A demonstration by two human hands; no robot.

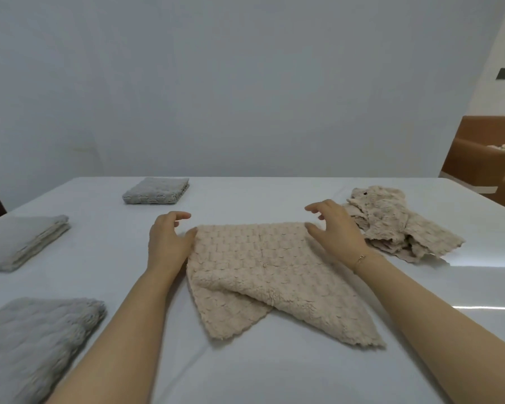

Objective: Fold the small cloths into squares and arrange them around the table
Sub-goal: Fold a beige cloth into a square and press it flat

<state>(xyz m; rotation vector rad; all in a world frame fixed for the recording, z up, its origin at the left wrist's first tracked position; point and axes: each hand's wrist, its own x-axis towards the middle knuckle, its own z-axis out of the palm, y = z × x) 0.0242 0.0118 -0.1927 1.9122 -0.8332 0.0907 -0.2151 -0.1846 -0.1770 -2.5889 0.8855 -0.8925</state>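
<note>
A beige cloth (270, 275) lies at the middle of the white bench (274, 374), partly folded, with its near edge turned over so two pointed corners splay toward six o'clock. The left hand (168, 240) sits at the cloth's far-left corner, at about ten o'clock of it, thumb touching the edge and fingers loosely curled above the bench, gripping nothing. The right hand (333, 228) hovers over the far-right corner, at about one o'clock, fingers spread and bent, thumb near the fabric; whether it touches cannot be told. A thin bracelet (361, 258) circles the right wrist.

A heap of unfolded beige cloths (397, 223) lies at two o'clock, just beyond the right hand. Three folded grey cloths line the left side: one (156, 190) at eleven o'clock, one (24, 242) at nine, and one (35, 342) at eight, well apart from each other.

No brand, label or writing can be read on anything.
</note>
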